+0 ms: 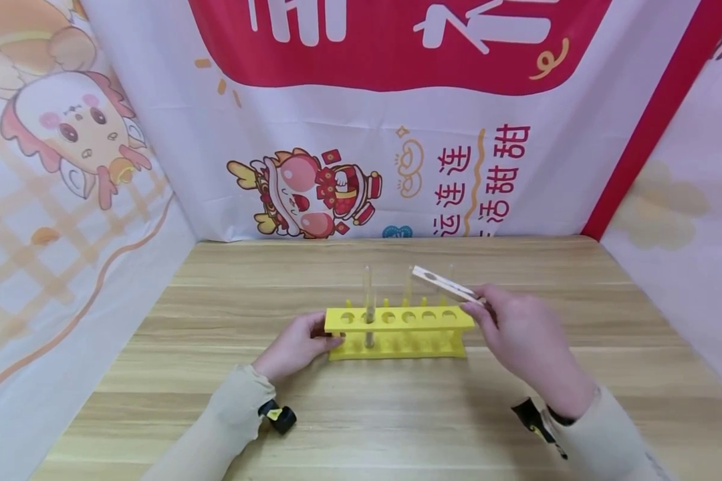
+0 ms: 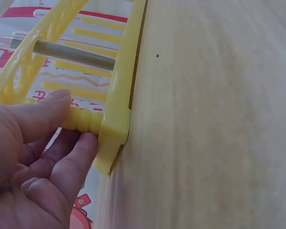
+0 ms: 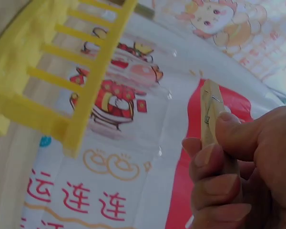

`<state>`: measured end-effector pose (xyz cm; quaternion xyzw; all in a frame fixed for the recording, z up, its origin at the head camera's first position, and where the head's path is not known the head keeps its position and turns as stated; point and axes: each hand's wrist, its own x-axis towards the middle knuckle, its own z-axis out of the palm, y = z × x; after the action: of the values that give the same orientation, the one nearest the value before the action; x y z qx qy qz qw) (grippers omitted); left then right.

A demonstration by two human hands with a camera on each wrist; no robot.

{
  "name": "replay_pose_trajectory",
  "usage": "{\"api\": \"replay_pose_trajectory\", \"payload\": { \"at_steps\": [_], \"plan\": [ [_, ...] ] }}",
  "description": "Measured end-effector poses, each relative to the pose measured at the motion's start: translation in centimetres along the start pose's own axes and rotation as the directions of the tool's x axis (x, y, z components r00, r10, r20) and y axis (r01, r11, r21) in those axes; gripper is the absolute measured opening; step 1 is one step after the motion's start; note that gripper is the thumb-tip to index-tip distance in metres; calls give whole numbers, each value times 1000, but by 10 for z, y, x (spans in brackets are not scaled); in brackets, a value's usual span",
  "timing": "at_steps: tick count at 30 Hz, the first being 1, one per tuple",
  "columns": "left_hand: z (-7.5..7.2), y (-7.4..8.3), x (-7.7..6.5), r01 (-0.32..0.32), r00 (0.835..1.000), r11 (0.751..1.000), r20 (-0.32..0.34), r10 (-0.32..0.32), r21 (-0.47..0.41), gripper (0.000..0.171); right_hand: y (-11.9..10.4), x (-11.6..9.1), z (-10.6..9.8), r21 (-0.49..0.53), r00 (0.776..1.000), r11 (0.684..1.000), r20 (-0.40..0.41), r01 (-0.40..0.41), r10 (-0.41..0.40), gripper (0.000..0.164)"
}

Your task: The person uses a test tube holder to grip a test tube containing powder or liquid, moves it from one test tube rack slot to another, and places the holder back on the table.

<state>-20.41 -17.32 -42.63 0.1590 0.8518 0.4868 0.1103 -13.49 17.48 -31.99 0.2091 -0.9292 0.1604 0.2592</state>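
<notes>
A yellow test tube rack (image 1: 400,321) stands on the table. My left hand (image 1: 297,344) holds its left end, thumb and fingers around the ridged end post (image 2: 83,119) in the left wrist view. In the second hole from the left stands an upright glass test tube (image 1: 370,294) with grey-brown content in its lower part. My right hand (image 1: 520,334) grips a wooden test tube clamp (image 1: 445,284) above the rack's right end, its tip pointing left and away from me. The metal spring (image 3: 207,117) shows in the right wrist view, and nothing shows between the clamp's tips.
Behind the rack's front row, more clear glass tubes (image 1: 408,287) stand over the yellow pegs. The wood-grain table (image 1: 373,414) reaches back to a printed cloth (image 1: 313,120), with more cloth hanging at both sides.
</notes>
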Motion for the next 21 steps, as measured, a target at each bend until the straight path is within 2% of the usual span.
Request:
{"api": "replay_pose_trajectory", "payload": {
  "at_steps": [5,13,17,21],
  "plan": [
    [0,0,1,4,1000,1000,-5,-4,8,31,-9,0,17,-5,995,996,-44,87,-87,18],
    [2,2,2,-20,1000,1000,-10,20,23,30,-19,1,28,11,996,996,-36,86,-86,19],
    [1,2,1,-22,1000,1000,-11,22,20,30,-21,6,30,19,994,996,-55,91,-90,17],
    [1,1,0,-24,1000,999,-7,24,21,30,-23,14,34,35,996,996,-42,80,-79,15]
  ]
}}
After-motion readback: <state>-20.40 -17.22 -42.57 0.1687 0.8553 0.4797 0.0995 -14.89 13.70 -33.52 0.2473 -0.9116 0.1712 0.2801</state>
